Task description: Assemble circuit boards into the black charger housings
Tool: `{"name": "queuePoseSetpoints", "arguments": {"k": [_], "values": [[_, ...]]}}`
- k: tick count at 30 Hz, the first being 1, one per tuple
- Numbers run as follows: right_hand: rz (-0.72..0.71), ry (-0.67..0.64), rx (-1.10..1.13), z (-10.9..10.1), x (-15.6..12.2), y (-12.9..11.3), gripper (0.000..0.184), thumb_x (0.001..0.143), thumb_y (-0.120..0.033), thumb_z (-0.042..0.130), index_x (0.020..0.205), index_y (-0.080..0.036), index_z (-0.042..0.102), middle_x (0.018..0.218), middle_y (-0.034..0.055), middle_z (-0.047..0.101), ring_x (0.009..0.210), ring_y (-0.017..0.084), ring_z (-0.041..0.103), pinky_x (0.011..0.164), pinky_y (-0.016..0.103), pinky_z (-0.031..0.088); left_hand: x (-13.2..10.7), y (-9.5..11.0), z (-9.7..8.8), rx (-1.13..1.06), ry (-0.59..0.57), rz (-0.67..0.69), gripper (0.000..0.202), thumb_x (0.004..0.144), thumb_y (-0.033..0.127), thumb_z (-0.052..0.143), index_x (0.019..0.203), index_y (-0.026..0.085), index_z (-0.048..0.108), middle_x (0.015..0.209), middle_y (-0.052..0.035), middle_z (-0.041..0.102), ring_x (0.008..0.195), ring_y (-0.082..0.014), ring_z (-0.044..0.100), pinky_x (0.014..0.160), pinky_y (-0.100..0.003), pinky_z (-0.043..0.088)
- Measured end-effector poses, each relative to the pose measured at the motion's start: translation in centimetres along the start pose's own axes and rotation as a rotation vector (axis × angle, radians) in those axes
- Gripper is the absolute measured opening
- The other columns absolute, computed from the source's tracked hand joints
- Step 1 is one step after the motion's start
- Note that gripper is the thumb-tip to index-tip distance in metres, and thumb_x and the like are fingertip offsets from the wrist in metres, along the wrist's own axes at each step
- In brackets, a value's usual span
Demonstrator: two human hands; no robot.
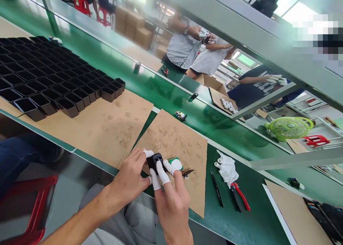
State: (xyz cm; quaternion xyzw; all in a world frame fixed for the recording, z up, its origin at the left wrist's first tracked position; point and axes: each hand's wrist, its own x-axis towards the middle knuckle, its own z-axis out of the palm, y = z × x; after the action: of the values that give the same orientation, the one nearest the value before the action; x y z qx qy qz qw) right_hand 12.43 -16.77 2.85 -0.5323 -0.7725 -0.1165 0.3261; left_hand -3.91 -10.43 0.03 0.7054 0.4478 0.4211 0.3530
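Note:
A small glossy black plastic housing (154, 161) is held between both hands over the cardboard sheet's near edge. My left hand (131, 173) grips it from the left, with white finger cots on its thumb and index finger. My right hand (171, 191) presses white-covered fingertips on its top and near side. Just right of the housing lies a green circuit board (170, 160) with a white round part (177, 164) on it. Beside the board is a dark wire bundle (188, 173) with small white ends. Whether these wires join the housing is hidden by my right fingers.
Many black open boxes (66, 105) stand in rows at the left. Right of the cardboard (184, 141) lie black tweezers (217, 189), red-black pliers (239, 196) and a white glove (227, 168). Beyond, a green conveyor belt (158, 98) carries a small circuit assembly (180, 115). Several co-workers stand opposite.

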Motion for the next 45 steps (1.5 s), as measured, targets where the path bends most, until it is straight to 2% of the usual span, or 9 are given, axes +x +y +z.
{"name": "queuePoseSetpoints", "arguments": {"k": [8,12,16,19,23,28,35,40,45], "values": [[0.021,-0.034,0.023,1.4,-1.7,0.5,0.026,0.119,-0.016,0.052,0.119,-0.017,0.078,0.092,0.0097,0.070,0.075,0.023,0.074,0.063,0.033,0.064,-0.2,-0.5,1.1,0.003,-0.128,-0.056,0.039,0.064,-0.003,0.060,0.092,0.025,0.057,0.094,-0.0024,0.069,0.088,-0.0257,0.066,0.076,-0.035,0.054],[0.002,-0.001,0.033,1.6,-1.9,0.8,0.025,0.119,-0.016,0.055,0.126,-0.017,0.079,0.095,0.0109,0.073,0.081,0.024,0.078,0.067,0.033,0.066,-0.4,-0.5,1.0,0.009,-0.109,-0.040,0.037,0.065,-0.002,0.062,0.091,0.024,0.057,0.094,-0.0028,0.070,0.087,-0.0255,0.064,0.075,-0.035,0.053],[-0.031,0.046,0.058,0.9,-1.7,0.8,0.038,0.115,-0.010,0.059,0.150,-0.019,0.072,0.122,0.0176,0.079,0.112,0.029,0.083,0.087,0.038,0.073,-0.7,0.3,0.6,0.016,-0.048,-0.005,0.042,0.066,-0.003,0.063,0.098,0.024,0.061,0.098,-0.0038,0.072,0.092,-0.0267,0.066,0.080,-0.037,0.054],[-0.045,0.034,0.071,0.8,-1.5,0.8,0.048,0.112,-0.007,0.061,0.158,-0.021,0.067,0.132,0.0194,0.080,0.116,0.031,0.084,0.089,0.042,0.073,-0.8,0.5,0.6,0.051,0.028,0.032,0.042,0.070,-0.002,0.064,0.103,0.025,0.063,0.099,-0.0039,0.071,0.094,-0.0267,0.067,0.081,-0.037,0.055],[-0.028,-0.019,0.085,1.8,-1.5,1.0,0.037,0.115,-0.011,0.058,0.147,-0.020,0.073,0.111,0.0158,0.083,0.103,0.031,0.085,0.081,0.043,0.074,-0.8,-0.6,1.3,0.106,0.033,0.023,0.030,0.074,0.001,0.064,0.089,0.025,0.057,0.090,-0.0019,0.068,0.082,-0.0242,0.064,0.071,-0.034,0.050],[-0.021,-0.031,0.083,2.0,-1.6,1.1,0.029,0.116,-0.012,0.056,0.136,-0.018,0.077,0.103,0.0142,0.081,0.093,0.028,0.085,0.072,0.037,0.071,-1.0,-1.1,1.5,0.114,0.058,0.051,0.031,0.072,0.000,0.064,0.089,0.025,0.058,0.088,-0.0016,0.069,0.081,-0.0234,0.064,0.070,-0.032,0.050],[-0.086,0.004,0.097,-0.5,-1.2,0.7,0.059,0.108,-0.002,0.067,0.165,-0.016,0.063,0.134,0.0231,0.080,0.122,0.034,0.082,0.095,0.045,0.073,-1.5,1.1,0.3,0.090,0.161,0.149,0.052,0.072,-0.001,0.066,0.117,0.023,0.067,0.094,-0.0028,0.071,0.091,-0.0257,0.069,0.080,-0.035,0.057],[-0.003,-0.006,0.050,1.5,-2.0,0.7,0.043,0.114,-0.006,0.052,0.148,-0.022,0.073,0.116,0.0162,0.083,0.102,0.030,0.084,0.079,0.042,0.073,-1.7,-0.7,1.6,0.178,0.024,0.013,0.040,0.067,-0.002,0.064,0.095,0.026,0.060,0.096,-0.0028,0.069,0.092,-0.0279,0.069,0.077,-0.037,0.058],[0.045,-0.004,0.057,2.9,-3.2,1.0,0.035,0.114,-0.009,0.056,0.137,-0.021,0.078,0.118,0.0171,0.082,0.104,0.031,0.084,0.080,0.042,0.073,-2.0,-2.1,2.5,0.191,0.016,0.015,0.039,0.070,-0.001,0.066,0.099,0.026,0.061,0.100,-0.0038,0.071,0.098,-0.0296,0.070,0.081,-0.039,0.060]]}}
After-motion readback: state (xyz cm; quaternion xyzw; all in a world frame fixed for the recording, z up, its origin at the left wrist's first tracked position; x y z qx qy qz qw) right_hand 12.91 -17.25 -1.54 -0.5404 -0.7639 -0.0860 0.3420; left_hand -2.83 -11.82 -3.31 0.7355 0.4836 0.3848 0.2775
